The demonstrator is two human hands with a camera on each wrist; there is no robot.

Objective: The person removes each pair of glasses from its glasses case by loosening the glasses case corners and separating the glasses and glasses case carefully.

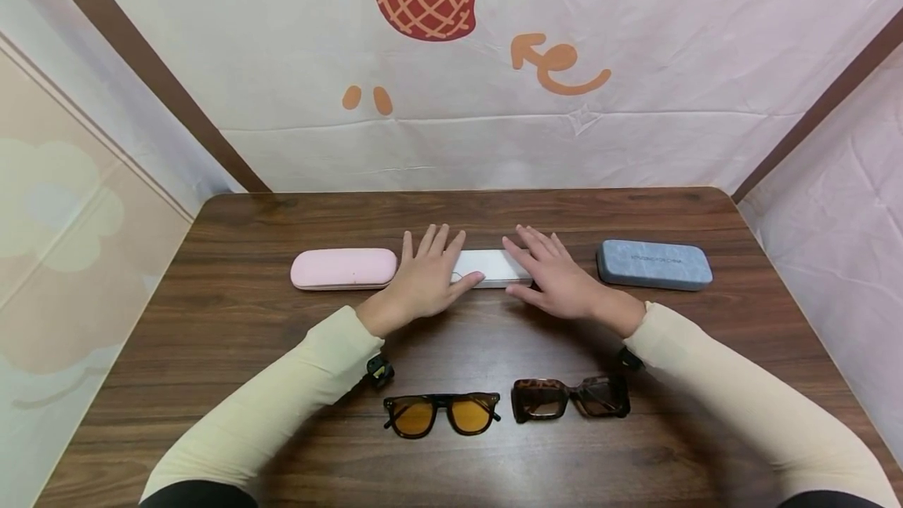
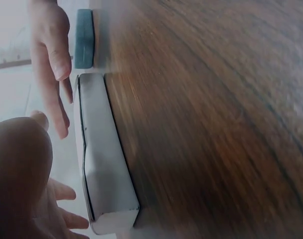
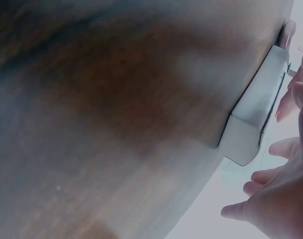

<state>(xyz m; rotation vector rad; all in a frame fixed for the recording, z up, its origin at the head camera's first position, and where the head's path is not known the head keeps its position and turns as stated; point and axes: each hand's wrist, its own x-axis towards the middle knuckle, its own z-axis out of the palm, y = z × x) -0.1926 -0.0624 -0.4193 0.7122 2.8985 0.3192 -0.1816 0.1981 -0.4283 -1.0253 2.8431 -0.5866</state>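
A white glasses case (image 1: pixel 487 263) lies closed between my hands at the middle of the table. My left hand (image 1: pixel 426 277) is spread with straight fingers over the case's left end, its thumb overlapping the top. Over the right end my right hand (image 1: pixel 553 277) has its fingers extended too, thumb pointing inward. In the left wrist view the case (image 2: pixel 106 154) shows its long front side and lid seam, with both hands close above it. The right wrist view shows the right hand (image 3: pixel 286 184) beside the near end of the case (image 3: pixel 253 107). Neither hand grips anything.
A pink glasses case (image 1: pixel 343 269) lies to the left, a blue glasses case (image 1: pixel 654 264) to the right. Nearer me are sunglasses with amber lenses (image 1: pixel 443 414) and tortoiseshell sunglasses (image 1: pixel 570 399). A fabric backdrop (image 1: pixel 451 155) hangs behind the wooden table (image 1: pixel 339 461).
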